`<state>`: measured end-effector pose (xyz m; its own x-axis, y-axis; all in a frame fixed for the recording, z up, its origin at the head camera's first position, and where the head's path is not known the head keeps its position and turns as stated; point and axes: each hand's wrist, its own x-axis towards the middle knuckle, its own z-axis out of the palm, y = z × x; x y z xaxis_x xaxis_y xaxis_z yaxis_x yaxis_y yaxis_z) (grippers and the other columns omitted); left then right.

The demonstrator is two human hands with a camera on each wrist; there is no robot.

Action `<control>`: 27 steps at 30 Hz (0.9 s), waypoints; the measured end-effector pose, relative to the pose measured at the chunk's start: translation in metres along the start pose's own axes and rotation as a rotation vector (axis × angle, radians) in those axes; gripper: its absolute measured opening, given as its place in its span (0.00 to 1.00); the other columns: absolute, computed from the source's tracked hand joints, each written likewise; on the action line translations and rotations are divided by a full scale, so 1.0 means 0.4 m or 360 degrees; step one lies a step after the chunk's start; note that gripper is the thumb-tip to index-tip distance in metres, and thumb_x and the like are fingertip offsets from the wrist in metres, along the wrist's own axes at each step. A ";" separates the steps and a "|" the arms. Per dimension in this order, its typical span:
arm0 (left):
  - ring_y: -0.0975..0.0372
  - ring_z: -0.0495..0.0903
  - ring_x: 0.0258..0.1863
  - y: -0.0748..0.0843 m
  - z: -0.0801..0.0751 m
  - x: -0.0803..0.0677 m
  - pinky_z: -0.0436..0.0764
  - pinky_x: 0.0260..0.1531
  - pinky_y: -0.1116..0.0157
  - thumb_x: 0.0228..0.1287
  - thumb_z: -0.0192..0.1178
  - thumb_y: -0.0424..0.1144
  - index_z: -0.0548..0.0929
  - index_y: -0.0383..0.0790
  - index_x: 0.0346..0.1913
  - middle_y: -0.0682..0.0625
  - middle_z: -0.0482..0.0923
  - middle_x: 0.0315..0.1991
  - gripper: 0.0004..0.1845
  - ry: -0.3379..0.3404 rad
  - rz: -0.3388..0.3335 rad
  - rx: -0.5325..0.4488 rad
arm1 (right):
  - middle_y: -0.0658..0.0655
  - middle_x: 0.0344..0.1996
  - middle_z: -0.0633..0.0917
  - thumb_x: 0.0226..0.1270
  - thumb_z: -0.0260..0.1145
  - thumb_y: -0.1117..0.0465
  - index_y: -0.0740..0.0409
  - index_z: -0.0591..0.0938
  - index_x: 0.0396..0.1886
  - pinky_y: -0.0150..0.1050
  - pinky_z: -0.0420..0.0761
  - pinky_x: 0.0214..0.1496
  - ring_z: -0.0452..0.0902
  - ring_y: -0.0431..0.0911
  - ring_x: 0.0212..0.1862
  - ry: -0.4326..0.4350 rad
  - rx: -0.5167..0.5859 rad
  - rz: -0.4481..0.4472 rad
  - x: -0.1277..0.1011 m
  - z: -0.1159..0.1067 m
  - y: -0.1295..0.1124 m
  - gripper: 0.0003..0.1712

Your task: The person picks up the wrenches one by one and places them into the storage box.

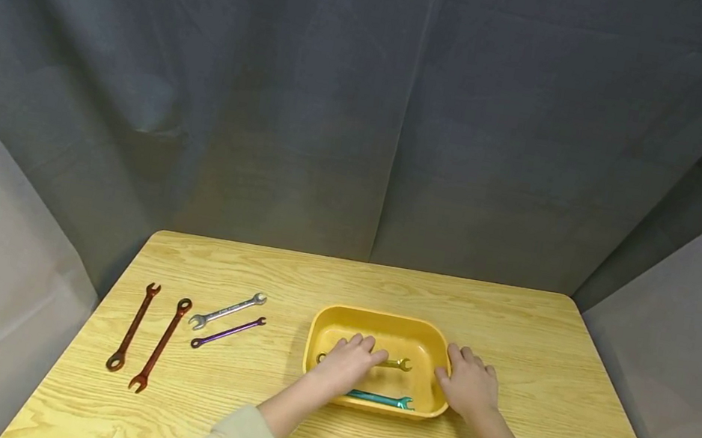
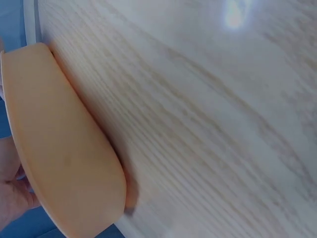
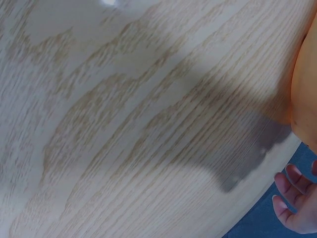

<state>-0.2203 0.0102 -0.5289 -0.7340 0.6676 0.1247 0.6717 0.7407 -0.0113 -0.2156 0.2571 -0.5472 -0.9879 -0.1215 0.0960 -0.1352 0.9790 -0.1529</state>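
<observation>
At the near edge of the wooden table (image 1: 511,334), the left hand (image 1: 348,364) reaches into the yellow tray (image 1: 315,335) and lies over the gold wrench (image 1: 399,365), fingers curled down onto its shaft; whether they grip it I cannot tell. The right hand (image 1: 469,385) rests with relaxed fingers against the tray's right rim, steadying it. A teal wrench (image 1: 381,399) lies along the tray's near wall. Farther left, well apart, four wrenches (image 1: 184,330) lie on the table. Judged from this, a wrench is being handled inside the tray; next calls for a firm pinch on the shaft.

Light wood-grain table (image 1: 573,373); dark grey curtain (image 1: 369,100) behind, paler grey cloth at sides.
</observation>
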 end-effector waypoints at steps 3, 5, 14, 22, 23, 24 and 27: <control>0.59 0.75 0.43 0.004 0.008 0.001 0.80 0.37 0.63 0.58 0.60 0.33 0.74 0.54 0.54 0.50 0.74 0.45 0.21 0.0003 0.0013 -0.0008 | 0.64 0.44 0.76 0.62 0.56 0.50 0.62 0.71 0.51 0.59 0.70 0.42 0.74 0.60 0.42 -0.0005 0.0000 -0.0002 0.000 0.001 0.000 0.24; 0.59 0.75 0.43 0.007 0.013 0.002 0.80 0.37 0.63 0.59 0.60 0.34 0.74 0.54 0.54 0.50 0.74 0.45 0.21 -0.0002 0.0018 -0.0016 | 0.65 0.44 0.76 0.62 0.56 0.50 0.62 0.71 0.52 0.59 0.69 0.42 0.74 0.60 0.43 -0.0013 0.0002 -0.0003 0.000 0.001 0.000 0.24; 0.60 0.75 0.43 0.015 0.041 0.010 0.80 0.38 0.63 0.59 0.60 0.35 0.73 0.54 0.55 0.51 0.74 0.46 0.21 -0.0038 0.0015 -0.0093 | 0.65 0.45 0.76 0.62 0.56 0.50 0.62 0.71 0.52 0.59 0.69 0.43 0.74 0.60 0.43 -0.0008 0.0010 0.0000 0.000 0.003 0.002 0.25; 0.61 0.74 0.41 0.018 0.053 0.026 0.78 0.34 0.66 0.58 0.62 0.38 0.73 0.53 0.57 0.51 0.74 0.45 0.23 -0.0083 0.0021 -0.0153 | 0.64 0.44 0.76 0.62 0.55 0.50 0.62 0.71 0.52 0.59 0.70 0.41 0.74 0.59 0.43 -0.0019 -0.0002 0.0006 0.001 0.002 0.003 0.25; 0.61 0.74 0.41 0.018 0.055 0.028 0.78 0.34 0.67 0.58 0.61 0.38 0.73 0.53 0.57 0.51 0.74 0.45 0.22 -0.0093 0.0016 -0.0164 | 0.64 0.44 0.76 0.62 0.55 0.50 0.62 0.71 0.52 0.59 0.70 0.42 0.74 0.59 0.43 -0.0020 0.0000 0.0007 0.001 0.003 0.003 0.25; 0.61 0.74 0.40 0.018 0.056 0.029 0.78 0.34 0.67 0.59 0.61 0.38 0.73 0.53 0.57 0.52 0.74 0.45 0.22 -0.0104 0.0013 -0.0175 | 0.64 0.44 0.76 0.62 0.55 0.50 0.62 0.71 0.52 0.59 0.70 0.42 0.74 0.59 0.43 -0.0021 -0.0001 0.0007 0.002 0.003 0.002 0.25; 0.63 0.73 0.38 0.018 0.062 0.033 0.76 0.32 0.69 0.60 0.60 0.38 0.74 0.54 0.56 0.52 0.74 0.43 0.20 -0.0133 0.0012 -0.0214 | 0.64 0.44 0.76 0.62 0.55 0.50 0.62 0.71 0.52 0.59 0.70 0.42 0.74 0.59 0.42 -0.0026 -0.0004 0.0007 0.002 0.002 0.002 0.25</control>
<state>-0.2277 0.0264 -0.5518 -0.7308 0.6813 0.0421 0.6805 0.7225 0.1219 -0.2164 0.2577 -0.5482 -0.9896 -0.1198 0.0795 -0.1307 0.9799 -0.1509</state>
